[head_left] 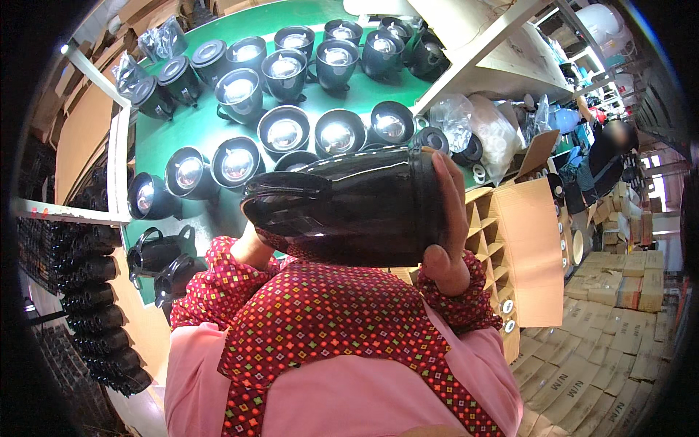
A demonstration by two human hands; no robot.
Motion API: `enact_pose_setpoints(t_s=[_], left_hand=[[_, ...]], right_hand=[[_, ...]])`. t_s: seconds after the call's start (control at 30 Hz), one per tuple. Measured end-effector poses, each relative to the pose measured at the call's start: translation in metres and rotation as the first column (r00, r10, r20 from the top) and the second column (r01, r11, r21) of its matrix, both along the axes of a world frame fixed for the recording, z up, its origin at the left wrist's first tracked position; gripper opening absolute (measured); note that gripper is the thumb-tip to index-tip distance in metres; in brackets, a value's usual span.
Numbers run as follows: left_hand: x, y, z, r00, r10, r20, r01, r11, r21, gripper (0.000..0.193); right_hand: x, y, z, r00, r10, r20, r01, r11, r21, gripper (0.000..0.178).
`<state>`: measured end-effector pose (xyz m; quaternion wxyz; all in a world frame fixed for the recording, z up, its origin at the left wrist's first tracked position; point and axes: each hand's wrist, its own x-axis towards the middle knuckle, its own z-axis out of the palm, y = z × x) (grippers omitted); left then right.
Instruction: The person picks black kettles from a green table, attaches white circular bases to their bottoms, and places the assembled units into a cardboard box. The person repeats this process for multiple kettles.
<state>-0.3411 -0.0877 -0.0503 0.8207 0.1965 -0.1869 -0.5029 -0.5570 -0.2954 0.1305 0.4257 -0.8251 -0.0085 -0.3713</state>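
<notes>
A large glossy black mug (357,211) lies sideways in front of my chest, its long handle toward the upper left. My right hand (450,226) is closed around its banded right end, thumb on the near side and fingers at the far side. At the mug's left end is my left hand (253,246), mostly hidden behind it; its fingers do not show. Beyond stand several black mugs (239,162) with shiny metal-looking insides, open ends up. A few at the far left have dark lids (173,69).
The mugs stand on a green table (196,131) with a white metal frame (120,160). On the right are a divided cardboard box (531,247), clear plastic bags (491,131) and stacked cartons (611,320). Black mugs (102,313) are stacked at left. Another person (608,156) is at far right.
</notes>
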Motion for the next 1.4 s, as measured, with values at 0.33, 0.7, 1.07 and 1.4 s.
enact_pose_setpoints(t_s=[0.33,0.7,1.07,1.4], left_hand=[[0.006,-0.007,0.02,0.985,0.018,0.174,-0.039,0.992,0.118,0.04],[0.006,-0.008,0.126,0.383,0.263,0.886,-0.523,0.852,-0.027,0.048],[0.001,-0.011,0.143,0.388,0.166,0.907,-0.47,0.882,0.039,0.054],[0.015,-0.036,0.183,0.313,0.036,0.949,-0.344,0.936,0.078,0.034]], right_hand=[[-0.002,-0.008,-0.005,0.987,0.095,0.133,-0.071,0.983,-0.169,0.106],[-0.007,0.014,0.011,0.981,0.172,-0.093,-0.075,0.768,0.636,0.106],[-0.011,0.002,0.008,0.999,-0.051,-0.006,0.051,0.998,0.046,0.086],[-0.018,-0.025,-0.019,0.925,0.377,0.051,-0.189,0.339,0.921,0.076]])
